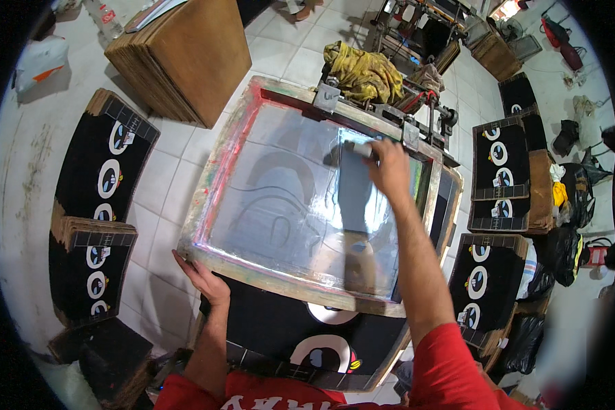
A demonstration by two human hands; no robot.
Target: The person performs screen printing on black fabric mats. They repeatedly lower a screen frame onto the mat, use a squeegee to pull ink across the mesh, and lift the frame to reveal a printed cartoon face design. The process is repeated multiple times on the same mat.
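A wooden-framed printing screen (294,277) spreads before me, red ink smears along its inner left edge and a translucent mesh (273,184) showing faint curved shapes. Over the mesh's upper right, my right hand (388,167) is closed on a small greyish piece whose kind I cannot make out; the fingers partly cover it. At the screen's near left corner, my left hand (210,281) lies against the outside of the frame, its fingers stretched out. Under the near edge shows a black printed panel (266,331) with white ring shapes and touches of red and yellow.
Black printed panels on boards lie at left (82,164) and right (482,280). A stack of brown boards (198,55) stands at the far left. Metal clamps (326,98) hold the screen's far edge, with a yellow stained cloth (362,72) behind. Black bags (564,249) sit far right.
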